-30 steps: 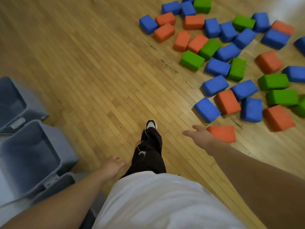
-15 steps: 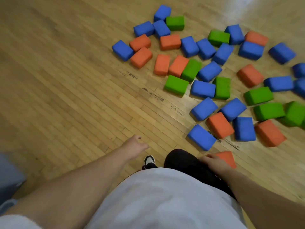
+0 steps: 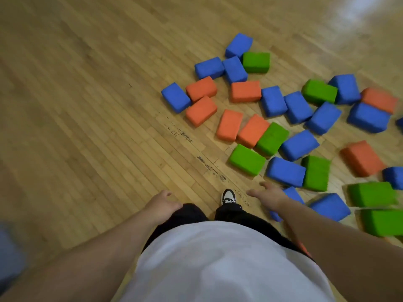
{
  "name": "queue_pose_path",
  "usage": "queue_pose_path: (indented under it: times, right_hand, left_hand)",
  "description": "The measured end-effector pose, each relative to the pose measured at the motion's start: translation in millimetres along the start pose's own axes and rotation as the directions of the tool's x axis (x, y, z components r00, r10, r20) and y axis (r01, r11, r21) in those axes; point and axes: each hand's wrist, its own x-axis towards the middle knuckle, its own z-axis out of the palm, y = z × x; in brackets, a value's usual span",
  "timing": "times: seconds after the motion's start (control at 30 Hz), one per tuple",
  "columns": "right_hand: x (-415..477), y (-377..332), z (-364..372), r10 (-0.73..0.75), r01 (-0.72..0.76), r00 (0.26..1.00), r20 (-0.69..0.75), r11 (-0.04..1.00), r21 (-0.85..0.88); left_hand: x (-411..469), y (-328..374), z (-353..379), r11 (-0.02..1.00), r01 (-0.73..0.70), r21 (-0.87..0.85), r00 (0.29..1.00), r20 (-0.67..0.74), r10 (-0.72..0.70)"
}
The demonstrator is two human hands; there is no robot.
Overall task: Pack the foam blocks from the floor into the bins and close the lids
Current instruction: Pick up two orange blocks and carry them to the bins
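Note:
Several blue, orange and green foam blocks lie scattered over the wooden floor on the right. The nearest ones are a green block (image 3: pixel 246 159), a blue block (image 3: pixel 285 171) and another blue block (image 3: pixel 294 194) partly hidden behind my right hand (image 3: pixel 269 196). That hand is spread open above the floor and holds nothing. My left hand (image 3: pixel 162 203) hangs relaxed and empty beside my left thigh, well away from the blocks. Only a blurred grey-blue bin edge (image 3: pixel 8 253) shows at the far left.
My foot in a black-and-white shoe (image 3: pixel 228 196) stands between my hands. Dark scuff marks (image 3: pixel 209 166) run across the floorboards just left of the blocks. Bare wooden floor (image 3: pixel 87 105) fills the left and top of the view.
I have stepped closer to the blocks and the view swung right, so the bins slid out at the left. My right hand rose from my knee and spread out over the nearest blue block.

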Motion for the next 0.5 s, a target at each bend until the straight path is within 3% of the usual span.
queue_pose_path:
  times: [0.13,0.27,0.5]
  right_hand:
    - [40,-124,-33,-0.145,0.146,0.989,0.013,0.986,-0.077]
    - [86,-230,-45,-0.227,0.231,0.972,0.053,0.968,-0.094]
    - [171,-362,-39,-0.126,0.126,0.992,0.029,0.992,-0.005]
  left_hand:
    - [34,26,-60,0.993,0.075,-0.089,0.994,-0.069,-0.082]
    - [89,58,-124,0.994,0.06,-0.087,0.994,-0.085,-0.067]
    - [223,141,-250,0.998,0.014,0.062,1.0,0.016,-0.015]
